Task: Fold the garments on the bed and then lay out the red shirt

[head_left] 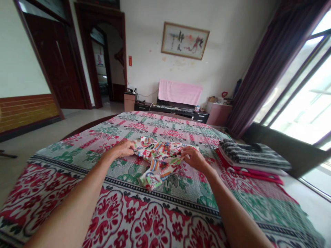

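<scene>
Fingers of left hand (123, 148) and right hand (193, 158) pinch printed cloth (158, 162) | folded stack (252, 156) right

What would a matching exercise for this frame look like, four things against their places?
Things:
1. printed cloth
2. folded stack
3. pink towel
4. framed picture

Places:
A. on the far wall
B. draped over the low cabinet
C. between the left hand and right hand
D. on the bed's right side, by the window

Pairs: 1-C, 2-D, 3-B, 4-A
</scene>
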A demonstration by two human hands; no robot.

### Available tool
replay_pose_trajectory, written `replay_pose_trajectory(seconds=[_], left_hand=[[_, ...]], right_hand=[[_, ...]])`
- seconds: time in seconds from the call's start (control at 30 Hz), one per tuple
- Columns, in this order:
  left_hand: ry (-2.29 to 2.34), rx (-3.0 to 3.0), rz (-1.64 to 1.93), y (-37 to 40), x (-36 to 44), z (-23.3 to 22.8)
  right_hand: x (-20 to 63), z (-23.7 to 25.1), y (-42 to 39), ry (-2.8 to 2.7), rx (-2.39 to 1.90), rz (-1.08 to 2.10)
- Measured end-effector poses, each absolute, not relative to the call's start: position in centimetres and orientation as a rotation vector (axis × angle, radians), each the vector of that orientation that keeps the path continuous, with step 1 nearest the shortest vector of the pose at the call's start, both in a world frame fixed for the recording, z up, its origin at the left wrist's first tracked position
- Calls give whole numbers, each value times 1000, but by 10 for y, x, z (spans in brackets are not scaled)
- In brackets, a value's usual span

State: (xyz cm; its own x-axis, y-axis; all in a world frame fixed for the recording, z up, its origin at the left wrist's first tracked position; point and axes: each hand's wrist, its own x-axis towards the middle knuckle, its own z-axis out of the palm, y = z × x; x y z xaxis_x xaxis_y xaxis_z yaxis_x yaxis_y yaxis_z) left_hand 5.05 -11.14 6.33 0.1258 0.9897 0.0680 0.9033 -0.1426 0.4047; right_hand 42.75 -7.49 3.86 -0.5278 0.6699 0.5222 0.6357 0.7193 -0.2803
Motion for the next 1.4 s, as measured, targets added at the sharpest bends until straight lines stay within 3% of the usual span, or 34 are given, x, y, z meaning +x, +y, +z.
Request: replay_pose_trajectory(seconds=[0.3,0.4,0.57,0.73,0.8,1.0,1.27,1.33,1.4], left_hand=[[1496,1996,590,-117,65,78],[1557,2061,453,-116,66,74],[1665,2026,271,-120,60,74],[1777,2007,170,-121,56,72],[1831,2018,163,-119,54,69],[2081,2085,459,-107,45,57],[2013,1992,750,-97,50,47],[1854,1829,937,-100,60,61],[1597,1667,1098,-110,68,82]], right_hand=[[464,65,-76,-1552,-1780,173],[469,67,-77,-1748,-1833,201],[438,80,-92,-2047,-1613,-12],[395,77,-122,-2559,-1607,362],[386,68,-130,-2536,-1622,339],[375,48,-125,-2378,-1765,155],[395,57,-106,-2199,-1780,-142],[407,71,-103,-2106,-1755,-131],[423,92,-104,-2093,-1742,85]])
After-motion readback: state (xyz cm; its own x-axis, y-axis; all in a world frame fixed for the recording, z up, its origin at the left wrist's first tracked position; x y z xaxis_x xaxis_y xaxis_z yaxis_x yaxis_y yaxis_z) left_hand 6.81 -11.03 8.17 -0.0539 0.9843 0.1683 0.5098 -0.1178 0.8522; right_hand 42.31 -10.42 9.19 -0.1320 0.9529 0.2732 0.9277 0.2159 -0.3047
